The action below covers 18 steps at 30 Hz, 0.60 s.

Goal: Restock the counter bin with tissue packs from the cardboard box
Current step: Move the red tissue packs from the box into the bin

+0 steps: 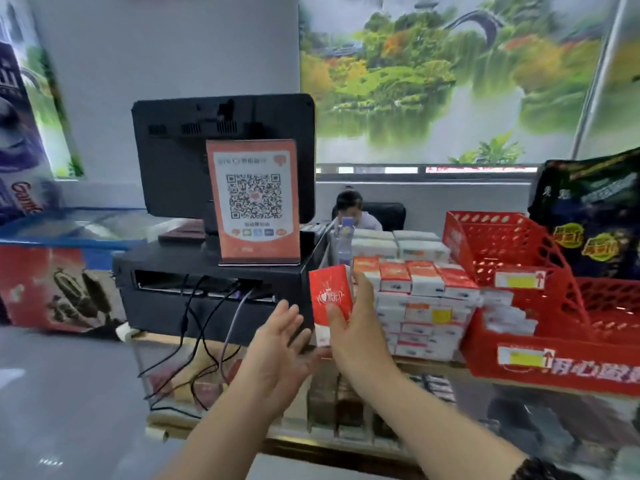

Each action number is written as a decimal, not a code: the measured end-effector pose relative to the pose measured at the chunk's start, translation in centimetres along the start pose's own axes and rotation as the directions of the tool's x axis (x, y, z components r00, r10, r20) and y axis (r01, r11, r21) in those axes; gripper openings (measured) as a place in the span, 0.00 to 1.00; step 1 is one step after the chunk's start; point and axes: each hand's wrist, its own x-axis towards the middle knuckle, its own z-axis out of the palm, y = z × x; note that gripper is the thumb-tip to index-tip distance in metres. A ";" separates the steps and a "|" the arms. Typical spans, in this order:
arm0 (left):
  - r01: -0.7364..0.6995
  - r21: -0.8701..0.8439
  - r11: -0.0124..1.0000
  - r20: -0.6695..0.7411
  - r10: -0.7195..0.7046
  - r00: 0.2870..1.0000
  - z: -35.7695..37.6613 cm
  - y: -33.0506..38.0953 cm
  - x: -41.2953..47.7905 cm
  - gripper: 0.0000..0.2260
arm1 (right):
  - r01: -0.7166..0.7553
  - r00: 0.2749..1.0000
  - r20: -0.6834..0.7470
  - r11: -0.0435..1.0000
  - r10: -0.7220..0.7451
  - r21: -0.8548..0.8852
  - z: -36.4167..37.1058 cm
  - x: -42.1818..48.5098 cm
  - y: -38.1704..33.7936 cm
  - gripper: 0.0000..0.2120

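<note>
My right hand [358,327] grips a red and white tissue pack [329,299], held upright just left of a stack of several tissue packs [426,296] on the glass counter. My left hand [277,344] hovers beside it, fingers spread, holding nothing. A red plastic tiered bin [512,244] stands right of the stack, with a few white packs [505,317] in its lower tier. No cardboard box is in view.
A black register monitor [173,157] with an orange QR-code stand [254,202] sits on a black base at the left, cables hanging down. A person sits behind the counter. A dark snack bag [588,216] is at far right. A water bottle [344,240] stands behind the stack.
</note>
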 end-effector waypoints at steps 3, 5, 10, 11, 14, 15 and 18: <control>-0.030 0.029 0.999 -0.046 0.031 0.998 3.5 1.7 0.9 0.21 | -0.044 0.998 -0.047 0.998 0.041 -0.047 -3.7 3.0 -1.5 0.26; -0.038 0.047 0.998 -0.014 0.038 0.999 5.7 2.8 1.5 0.16 | -0.054 0.993 -0.112 0.996 0.046 -0.066 -6.5 5.3 -1.7 0.20; -0.035 0.100 0.994 0.091 0.026 0.996 10.6 4.6 2.7 0.11 | -0.080 0.963 -0.269 0.973 0.019 -0.216 -13.1 9.5 -0.4 0.19; -0.034 0.107 0.994 0.107 0.023 0.994 11.4 4.8 3.0 0.11 | -0.126 0.964 -0.260 0.966 0.064 -0.228 -14.1 10.1 0.2 0.23; -0.022 0.111 0.994 0.144 0.006 0.990 12.6 5.0 4.0 0.07 | -0.242 0.961 -0.226 0.880 0.159 -0.409 -16.4 11.6 1.8 0.31; -0.014 0.111 0.994 0.149 -0.003 0.989 12.7 4.9 4.3 0.08 | -0.256 0.960 -0.222 0.852 0.170 -0.457 -16.9 12.1 2.3 0.34; 0.006 0.120 0.993 0.163 -0.026 0.986 12.4 4.6 5.1 0.11 | -0.347 0.934 -0.255 0.798 0.249 -0.492 -17.3 13.0 3.6 0.41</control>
